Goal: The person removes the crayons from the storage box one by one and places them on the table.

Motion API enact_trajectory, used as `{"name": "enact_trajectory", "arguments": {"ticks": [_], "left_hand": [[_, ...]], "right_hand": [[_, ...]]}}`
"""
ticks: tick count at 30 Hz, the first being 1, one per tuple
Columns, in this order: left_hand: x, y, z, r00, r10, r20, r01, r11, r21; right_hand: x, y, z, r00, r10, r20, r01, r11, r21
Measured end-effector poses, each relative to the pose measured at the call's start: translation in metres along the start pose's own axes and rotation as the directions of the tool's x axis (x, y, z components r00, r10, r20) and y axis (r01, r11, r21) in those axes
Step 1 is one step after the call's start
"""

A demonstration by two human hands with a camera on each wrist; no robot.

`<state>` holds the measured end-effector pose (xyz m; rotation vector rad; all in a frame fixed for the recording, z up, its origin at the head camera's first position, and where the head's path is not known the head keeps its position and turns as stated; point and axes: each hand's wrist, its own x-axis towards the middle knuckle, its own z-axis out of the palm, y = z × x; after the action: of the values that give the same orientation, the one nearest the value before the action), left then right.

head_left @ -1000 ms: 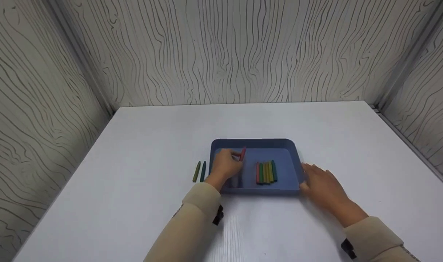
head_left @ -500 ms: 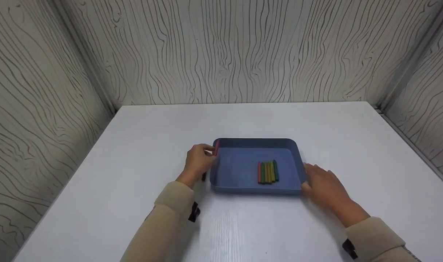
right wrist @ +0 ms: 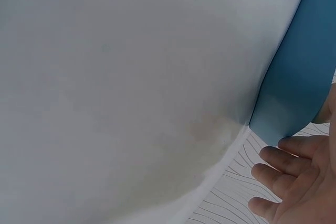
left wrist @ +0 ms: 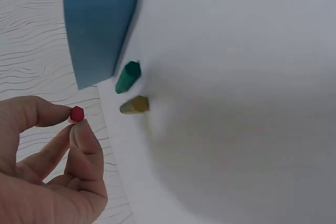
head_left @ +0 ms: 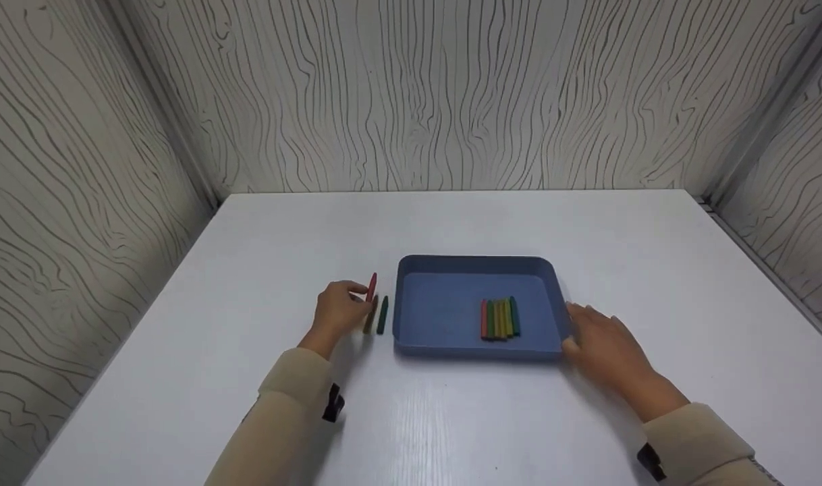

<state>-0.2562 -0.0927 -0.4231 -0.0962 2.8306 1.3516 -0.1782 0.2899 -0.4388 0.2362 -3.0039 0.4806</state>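
Observation:
A red crayon (head_left: 371, 287) is pinched between the thumb and fingers of my left hand (head_left: 337, 312), tip pointing away and up. Its hexagonal end (left wrist: 77, 114) faces the left wrist camera. Just beyond that hand, a yellow crayon (head_left: 368, 327) and a dark green crayon (head_left: 382, 315) lie side by side on the table, the yellow one partly covered by the fingers. My right hand (head_left: 603, 344) holds the right side of the blue tray (head_left: 478, 354), thumb over the rim and fingers (right wrist: 296, 145) along the outside.
Inside the tray, right of its middle, several crayons (head_left: 499, 318) in red, green and yellow lie in a tight row. The white table (head_left: 283, 236) ends at wood-patterned panels (head_left: 397, 94) behind and at the sides.
My left hand has moved left with the red crayon, out of the tray and over its left wall, to beside the two loose crayons. The right hand stays at the tray.

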Motion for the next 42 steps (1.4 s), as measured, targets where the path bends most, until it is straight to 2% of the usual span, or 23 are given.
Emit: {"name": "enact_trajectory", "arguments": {"ticks": [5,14,24,30,42], "left_hand": [[-0.001,-0.009,0.000,0.999,-0.032,0.016,0.031,0.999,0.028],[-0.002,-0.015,0.001,0.995,-0.079,0.059,0.074,0.994,0.081],[0.000,-0.020,0.003,0.987,-0.134,0.089,0.125,0.988,0.095],[-0.001,-0.019,0.005,0.982,-0.161,0.100,0.154,0.985,0.071],[-0.003,-0.018,0.002,0.990,-0.126,0.061,0.118,0.985,0.124]], "right_hand": [[-0.001,-0.001,0.000,1.000,0.000,-0.001,0.000,1.000,0.002],[-0.002,-0.002,-0.002,1.000,-0.011,-0.015,0.011,1.000,0.004],[-0.001,-0.001,-0.002,1.000,-0.016,-0.006,0.016,1.000,0.014],[-0.001,-0.002,-0.002,1.000,-0.011,-0.001,0.012,1.000,0.008],[-0.001,-0.001,-0.002,1.000,-0.005,-0.003,0.005,1.000,-0.002]]}}
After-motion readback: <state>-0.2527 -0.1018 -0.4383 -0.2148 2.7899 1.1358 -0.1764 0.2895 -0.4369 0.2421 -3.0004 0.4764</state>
